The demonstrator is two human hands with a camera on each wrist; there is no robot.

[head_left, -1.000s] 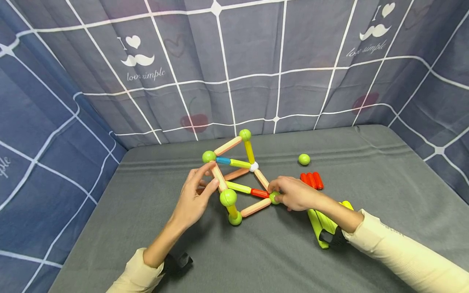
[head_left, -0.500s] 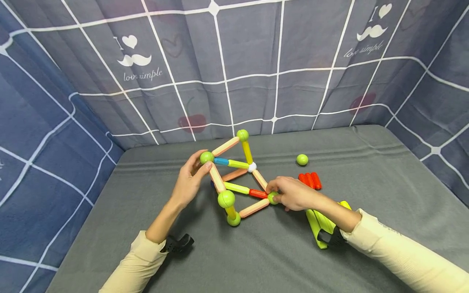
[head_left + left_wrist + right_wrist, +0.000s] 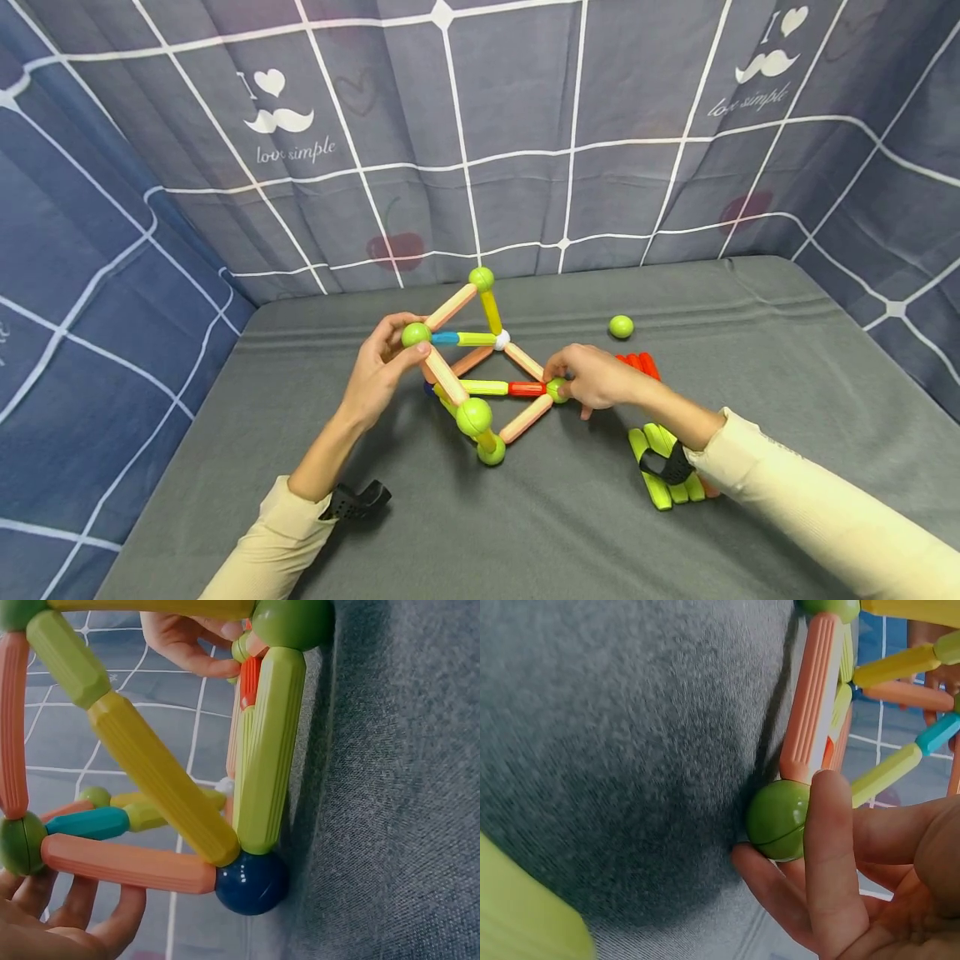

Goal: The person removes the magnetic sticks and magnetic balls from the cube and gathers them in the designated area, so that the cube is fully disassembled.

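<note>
A frame of magnetic building rods and balls stands on the grey cloth between my hands. My left hand (image 3: pixel 381 367) holds the green ball (image 3: pixel 417 335) at its upper left corner, thumb in front and fingers behind. In the left wrist view, the fingers reach under that ball and a salmon rod (image 3: pixel 127 862), which leads to a dark blue ball (image 3: pixel 252 883) on the cloth. My right hand (image 3: pixel 600 379) pinches the low green ball (image 3: pixel 776 820) at the right corner. A red rod (image 3: pixel 527 389) and salmon rods meet there. A white ball (image 3: pixel 502 340) joins rods at the back.
A loose green ball (image 3: pixel 621 327) lies at the back right. Red rods (image 3: pixel 647 364) lie partly behind my right hand. Several yellow-green rods (image 3: pixel 658 492) lie under my right forearm. A patterned curtain (image 3: pixel 517 125) closes off the back and sides.
My left hand has gone from the salmon rod up to the upper left green ball. The frame has turned slightly, its back top ball shifting left. My right hand keeps its pinch.
</note>
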